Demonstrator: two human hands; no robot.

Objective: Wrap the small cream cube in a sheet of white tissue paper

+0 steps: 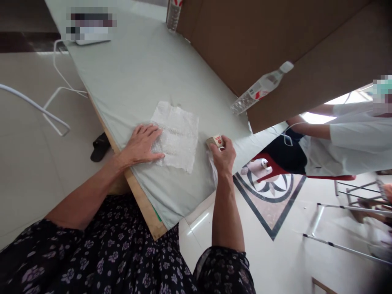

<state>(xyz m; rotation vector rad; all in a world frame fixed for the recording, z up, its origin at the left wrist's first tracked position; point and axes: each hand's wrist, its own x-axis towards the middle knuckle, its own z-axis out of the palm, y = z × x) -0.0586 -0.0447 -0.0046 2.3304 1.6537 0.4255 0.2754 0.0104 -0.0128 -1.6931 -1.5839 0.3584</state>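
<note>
A white, crinkled sheet (pixel 177 136), perhaps bubble wrap or tissue, lies spread on the cloth-covered table (pixel 128 73). My left hand (pixel 142 143) rests flat on its left edge, fingers apart. To the right of the sheet, my right hand (pixel 224 157) grips a small box (pixel 215 141) with red print, thumb on one side and fingers on the other. The box is close to the tabletop; whether it touches the cloth I cannot tell. Something clear or white, partly hidden, shows below the box beside my right wrist.
A brown cardboard panel (pixel 260 41) stands at the right, with a plastic bottle (pixel 260 89) leaning by it and another bottle (pixel 173 16) farther back. A blurred white object (pixel 92 34) sits at the far left. Another person (pixel 352 139) sits beyond the panel. White cables (pixel 49 110) hang left.
</note>
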